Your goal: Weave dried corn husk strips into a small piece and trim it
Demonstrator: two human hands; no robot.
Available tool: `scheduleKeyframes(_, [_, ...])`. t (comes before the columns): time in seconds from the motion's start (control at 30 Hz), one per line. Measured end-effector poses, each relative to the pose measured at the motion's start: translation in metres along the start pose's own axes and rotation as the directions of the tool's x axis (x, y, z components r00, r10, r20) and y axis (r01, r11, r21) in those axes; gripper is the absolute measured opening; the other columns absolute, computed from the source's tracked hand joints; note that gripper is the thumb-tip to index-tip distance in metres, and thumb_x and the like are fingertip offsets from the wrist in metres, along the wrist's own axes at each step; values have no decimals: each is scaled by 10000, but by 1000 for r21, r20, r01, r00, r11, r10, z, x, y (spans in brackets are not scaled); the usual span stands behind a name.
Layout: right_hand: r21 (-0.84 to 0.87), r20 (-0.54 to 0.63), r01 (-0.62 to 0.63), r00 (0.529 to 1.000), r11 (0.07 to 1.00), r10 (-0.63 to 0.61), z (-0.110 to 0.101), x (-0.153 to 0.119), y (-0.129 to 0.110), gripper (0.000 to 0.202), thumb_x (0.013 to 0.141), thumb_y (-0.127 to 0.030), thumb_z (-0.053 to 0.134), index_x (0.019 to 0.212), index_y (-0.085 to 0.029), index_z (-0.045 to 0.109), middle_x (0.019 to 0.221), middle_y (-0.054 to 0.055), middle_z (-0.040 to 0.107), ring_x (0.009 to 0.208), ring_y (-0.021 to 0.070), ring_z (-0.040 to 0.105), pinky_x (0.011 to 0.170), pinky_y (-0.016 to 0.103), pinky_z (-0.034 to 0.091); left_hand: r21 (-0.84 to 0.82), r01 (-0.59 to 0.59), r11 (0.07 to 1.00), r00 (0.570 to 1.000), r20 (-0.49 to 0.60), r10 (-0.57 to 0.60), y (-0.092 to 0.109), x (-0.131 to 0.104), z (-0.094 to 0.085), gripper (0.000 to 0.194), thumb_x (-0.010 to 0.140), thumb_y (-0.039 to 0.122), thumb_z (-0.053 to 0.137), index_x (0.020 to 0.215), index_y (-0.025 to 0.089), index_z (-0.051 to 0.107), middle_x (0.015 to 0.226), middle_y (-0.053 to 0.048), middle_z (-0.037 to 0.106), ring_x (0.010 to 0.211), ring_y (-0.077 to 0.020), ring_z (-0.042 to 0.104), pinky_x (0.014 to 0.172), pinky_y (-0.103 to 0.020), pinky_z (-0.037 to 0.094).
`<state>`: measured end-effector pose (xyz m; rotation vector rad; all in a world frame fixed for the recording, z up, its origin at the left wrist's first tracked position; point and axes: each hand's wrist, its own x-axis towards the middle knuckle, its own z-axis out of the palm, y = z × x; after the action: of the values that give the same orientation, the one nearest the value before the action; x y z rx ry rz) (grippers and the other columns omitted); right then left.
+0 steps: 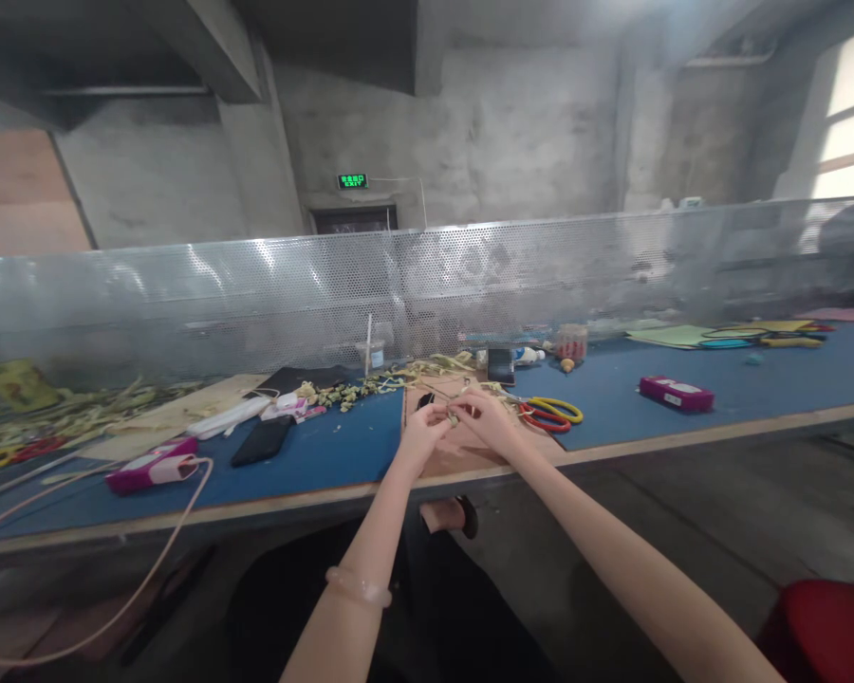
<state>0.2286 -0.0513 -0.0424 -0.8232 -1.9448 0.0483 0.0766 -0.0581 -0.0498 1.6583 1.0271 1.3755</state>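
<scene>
Over a brown board (437, 460) at the table's front edge, my left hand (423, 436) and my right hand (490, 419) meet fingertip to fingertip. Both are closed in a pinch around a small pale-green piece (454, 418), mostly covered by the fingers; its kind is too small to make out. Just right of my right hand lie scissors with red and yellow handles (551, 414). A small black object (425, 400) sits right behind my left hand. Dry, pale-green plant-like strips (441, 364) lie along the board's far side.
On the left are a black phone (262, 442), a purple box with a plugged-in cable (153, 465) and a heap of dry strips (78, 413). A second purple box (676, 394) stands right. Behind the blue table rises a perforated metal screen (291, 304). A clear jar (571, 341) stands near it.
</scene>
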Motion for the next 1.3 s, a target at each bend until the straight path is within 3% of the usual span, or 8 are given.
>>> scheduleKeyframes(0.17, [65, -42, 8, 999, 998, -5, -2, 0, -4, 159, 830, -239, 514, 795, -177, 656, 779, 39, 597, 717, 141, 540, 638, 259, 410, -9, -16, 1000, 998, 61, 17, -3, 2, -1, 247, 613, 174, 628, 857, 136, 627, 830, -79, 676, 792, -189, 614, 663, -272, 464])
scheduleKeyframes(0.33, [89, -13, -36, 999, 995, 37, -4, 1, -6, 163, 823, -256, 511, 808, -188, 658, 785, 40, 601, 691, 137, 537, 615, 263, 416, -37, -56, 998, 995, 76, 59, -8, 4, -1, 237, 612, 158, 613, 847, 131, 629, 844, -80, 671, 809, -182, 613, 710, -271, 460])
scheduleKeyframes(0.63, [171, 25, -65, 998, 983, 62, -5, 1, -5, 134, 797, -226, 519, 794, -176, 643, 780, 30, 602, 683, 133, 523, 623, 262, 395, 48, -17, 999, 1000, -14, 17, 2, 0, -1, 255, 737, 353, 514, 780, 158, 672, 777, -59, 675, 722, -167, 598, 588, -230, 438])
scheduleKeyframes(0.87, [206, 124, -103, 989, 973, 79, -3, 1, 9, 143, 782, -298, 547, 791, -178, 623, 804, 26, 598, 687, 134, 516, 635, 268, 400, 118, -23, 993, 1000, -3, 24, 5, -2, -2, 224, 693, 347, 565, 675, 146, 662, 648, -35, 639, 582, -129, 531, 553, -222, 421])
scheduleKeyframes(1.1, [195, 144, -95, 987, 976, 68, -1, 4, 21, 126, 756, -279, 576, 768, -183, 657, 768, 23, 613, 676, 137, 517, 622, 265, 384, 103, 8, 995, 1000, 1, -8, -3, 1, -3, 324, 711, 433, 548, 686, 144, 692, 691, -70, 667, 667, -175, 583, 565, -240, 440])
scheduleKeyframes(1.3, [175, 133, -117, 987, 978, 94, -3, 5, 14, 84, 723, -233, 603, 713, -178, 666, 749, 25, 613, 674, 144, 530, 643, 275, 398, 104, 15, 995, 1000, -5, -15, -6, 4, -3, 286, 694, 396, 580, 737, 142, 705, 704, -73, 686, 643, -165, 588, 572, -246, 451])
